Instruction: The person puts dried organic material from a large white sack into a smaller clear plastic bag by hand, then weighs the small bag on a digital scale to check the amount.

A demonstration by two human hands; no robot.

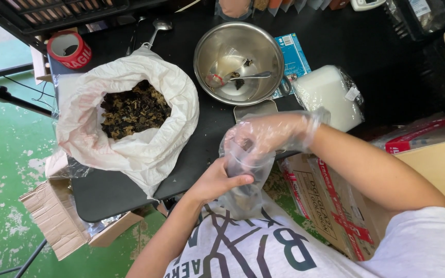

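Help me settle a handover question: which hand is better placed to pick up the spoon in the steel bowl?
Probably the right hand. Gloved in thin plastic, it works at the mouth of the small clear bag just below the steel bowl, nearest the spoon. The bare left hand grips the bag lower down, supporting it.

floor: worn green paint below me, left of frame | table: black top, centre | cardboard boxes: lower left, right edge | light: bright daylight, upper left
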